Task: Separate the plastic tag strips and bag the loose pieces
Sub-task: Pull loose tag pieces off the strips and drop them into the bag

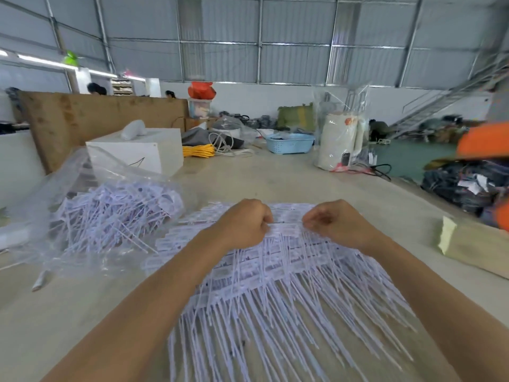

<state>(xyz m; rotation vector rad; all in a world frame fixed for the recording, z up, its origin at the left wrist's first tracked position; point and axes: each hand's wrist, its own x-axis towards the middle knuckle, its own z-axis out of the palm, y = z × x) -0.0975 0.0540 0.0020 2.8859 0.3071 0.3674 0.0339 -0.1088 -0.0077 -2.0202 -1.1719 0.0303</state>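
A thick stack of white plastic tag strips (275, 285) lies on the table in front of me, label heads at the far side and long thin tails fanning toward me. My left hand (245, 224) and my right hand (333, 221) sit side by side at the stack's far edge, fingers curled, each pinching the top strip (287, 223) between them. To the left, a clear plastic bag (41, 194) lies open on the table with a heap of loose tag pieces (110, 210) inside.
A white box (135, 153) stands behind the bag. Yellow cord (198, 150), a blue basket (289, 143) and a bagged cream bundle (341, 139) sit at the far end. A cardboard-coloured block (473, 244) lies at right, near dark clothing (465, 186). A person in orange (484, 144) stands at the right edge.
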